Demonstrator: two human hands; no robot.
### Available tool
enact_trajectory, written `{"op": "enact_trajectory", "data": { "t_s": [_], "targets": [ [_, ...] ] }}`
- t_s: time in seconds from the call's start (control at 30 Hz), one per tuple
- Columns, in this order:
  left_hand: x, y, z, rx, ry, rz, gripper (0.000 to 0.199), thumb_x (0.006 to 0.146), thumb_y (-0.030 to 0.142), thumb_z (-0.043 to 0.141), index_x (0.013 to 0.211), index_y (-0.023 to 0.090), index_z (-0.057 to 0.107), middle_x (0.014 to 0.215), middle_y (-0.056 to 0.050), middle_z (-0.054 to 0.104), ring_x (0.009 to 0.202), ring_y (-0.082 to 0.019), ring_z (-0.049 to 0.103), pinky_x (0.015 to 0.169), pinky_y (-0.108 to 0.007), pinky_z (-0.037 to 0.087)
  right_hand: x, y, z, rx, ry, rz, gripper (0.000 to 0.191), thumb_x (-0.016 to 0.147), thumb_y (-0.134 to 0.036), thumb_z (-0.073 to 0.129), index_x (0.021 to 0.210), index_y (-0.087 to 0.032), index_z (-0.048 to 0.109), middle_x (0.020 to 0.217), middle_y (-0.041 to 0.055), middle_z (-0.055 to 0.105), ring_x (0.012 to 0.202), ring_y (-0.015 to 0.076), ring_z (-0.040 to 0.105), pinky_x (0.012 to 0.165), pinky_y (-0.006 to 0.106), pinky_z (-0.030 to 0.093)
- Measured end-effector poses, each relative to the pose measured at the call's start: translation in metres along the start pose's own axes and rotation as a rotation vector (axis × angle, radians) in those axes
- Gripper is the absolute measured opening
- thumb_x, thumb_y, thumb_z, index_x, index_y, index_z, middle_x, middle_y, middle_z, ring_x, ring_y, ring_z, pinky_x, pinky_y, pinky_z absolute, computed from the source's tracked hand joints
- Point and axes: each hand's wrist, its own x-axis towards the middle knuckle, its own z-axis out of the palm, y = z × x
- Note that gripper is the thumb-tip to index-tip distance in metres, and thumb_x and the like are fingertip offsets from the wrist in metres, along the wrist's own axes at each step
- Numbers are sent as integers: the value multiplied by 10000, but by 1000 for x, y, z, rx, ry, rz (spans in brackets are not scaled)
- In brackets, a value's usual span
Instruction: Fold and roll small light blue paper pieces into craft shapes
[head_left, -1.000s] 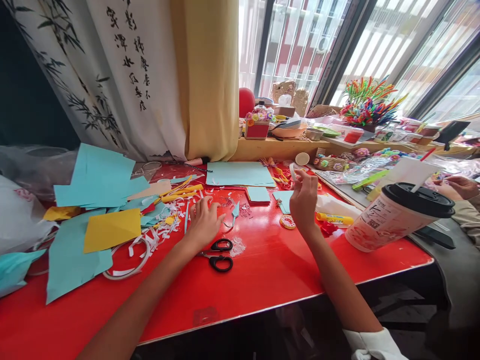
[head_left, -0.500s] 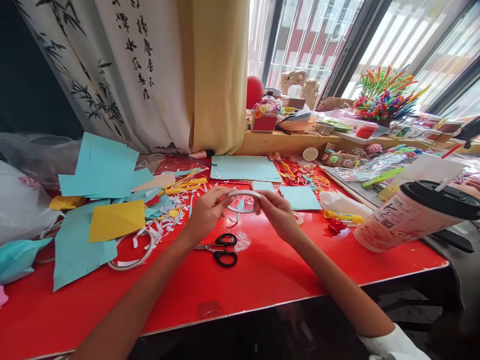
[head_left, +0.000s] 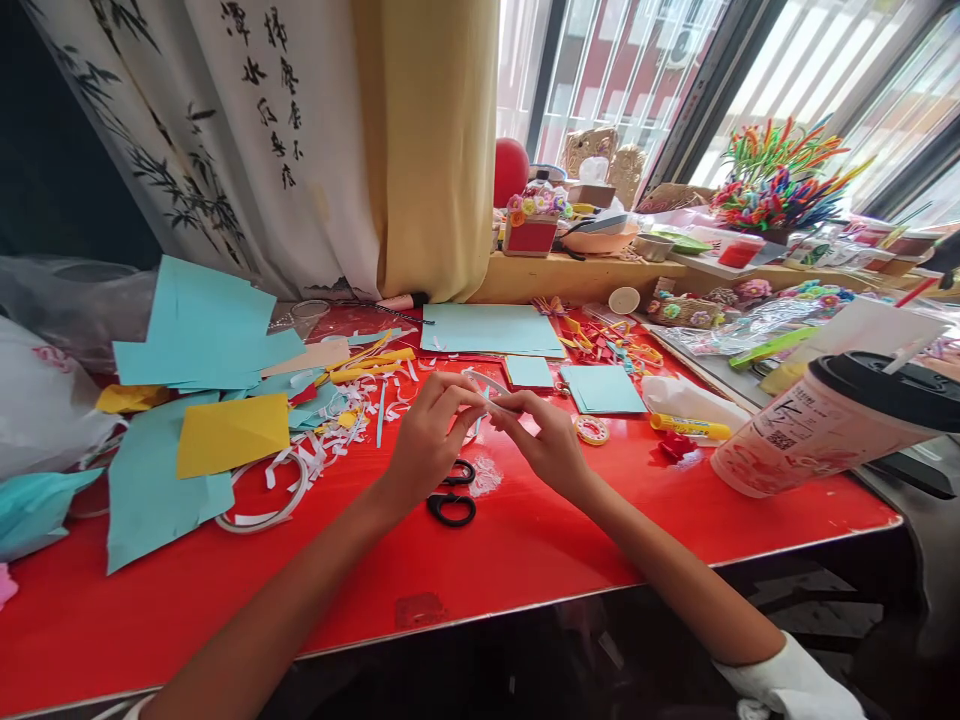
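Observation:
My left hand (head_left: 433, 440) and my right hand (head_left: 546, 440) meet above the middle of the red table (head_left: 540, 560). Between their fingertips is a thin white ring (head_left: 486, 382), seen nearly edge-on, pinched by both hands. Black-handled scissors (head_left: 452, 509) lie just below my left hand, their blades hidden behind it. Beside the handles is a small patch of white shreds (head_left: 486, 476). A small light blue square (head_left: 529, 372) lies beyond my right hand, with a round patterned piece (head_left: 592, 430) to its right.
Blue sheets (head_left: 206, 330), a yellow sheet (head_left: 232, 436), paper scraps and a white ring (head_left: 300, 490) lie left. At right are a glue stick (head_left: 688, 427) and a tilted lidded cup (head_left: 780, 430). A large blue sheet (head_left: 491, 330) lies at the back.
My left hand has turned and moved slightly right, now covering the scissor blades. The hands are closer together, and the held ring is tilted more edge-on.

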Motion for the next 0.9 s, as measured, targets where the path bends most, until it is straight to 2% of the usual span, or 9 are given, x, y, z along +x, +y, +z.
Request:
{"op": "enact_trajectory", "data": {
  "t_s": [0.1, 0.2, 0.3, 0.4, 0.5, 0.57, 0.67, 0.77, 0.9],
  "targets": [
    [-1, 1, 0, 12, -56, 2, 65, 841, 139, 491, 827, 188, 531, 850, -6, 551, 842, -111, 536, 757, -249, 457, 0, 0, 0, -42, 18, 6, 130, 837, -236, 518, 943, -177, 565, 741, 14, 637, 664, 118, 604, 628, 235, 466],
    [-1, 3, -1, 5, -60, -46, 77, 850, 133, 472, 827, 190, 519, 822, 3, 562, 807, -102, 531, 732, -231, 444, 0, 1, 0, -93, -3, -6, 216, 851, -231, 491, 1054, -190, 549, 751, 12, 644, 648, 115, 607, 623, 232, 463],
    [-1, 4, -2, -9, -43, -106, 66, 851, 162, 481, 855, 202, 533, 826, 13, 572, 794, -94, 538, 730, -221, 438, 0, 2, 1, -94, -42, -14, 179, 872, -223, 446, 952, -192, 602, 771, 22, 653, 647, 110, 602, 623, 229, 458],
    [2, 3, -4, -53, -62, -220, 168, 867, 201, 462, 1018, 244, 519, 857, 24, 590, 791, -92, 552, 749, -229, 444, 1, 4, 2, -35, -57, 47, 196, 879, -238, 429, 915, -188, 616, 754, 24, 642, 593, 101, 563, 573, 225, 447],
    [6, 1, -5, -55, -76, -274, 264, 876, 236, 442, 1137, 250, 474, 1011, -12, 574, 861, -109, 548, 773, -252, 450, 2, 6, 2, -1, -48, 85, 201, 876, -269, 435, 904, -184, 615, 739, 27, 623, 602, 108, 550, 559, 227, 437],
    [7, -1, -5, -20, -116, -225, 224, 862, 255, 468, 1079, 227, 517, 1075, -35, 546, 920, -132, 528, 793, -269, 444, 2, 7, 2, -2, -41, 80, 195, 874, -278, 440, 891, -186, 610, 739, 31, 619, 651, 123, 565, 593, 237, 438],
    [6, -2, -3, 20, -206, -145, 108, 845, 248, 499, 926, 202, 554, 938, -21, 575, 881, -141, 520, 794, -280, 430, 1, 6, 2, -51, -70, 42, 183, 873, -259, 434, 868, -187, 603, 748, 38, 608, 670, 134, 559, 609, 249, 426],
    [5, 0, -2, 44, -190, -155, 41, 840, 222, 505, 828, 196, 533, 830, -4, 570, 809, -137, 513, 760, -278, 424, 0, 4, 1, -93, -110, 9, 187, 877, -244, 418, 875, -189, 597, 746, 43, 589, 660, 136, 540, 594, 250, 414],
    [8, 2, -5, 13, -225, -191, 47, 839, 239, 507, 832, 196, 526, 853, -9, 558, 836, -141, 508, 765, -281, 420, 0, 2, -1, -99, -119, 4, 193, 883, -247, 412, 876, -189, 596, 745, 42, 578, 658, 135, 529, 594, 249, 404]
  ]
}}
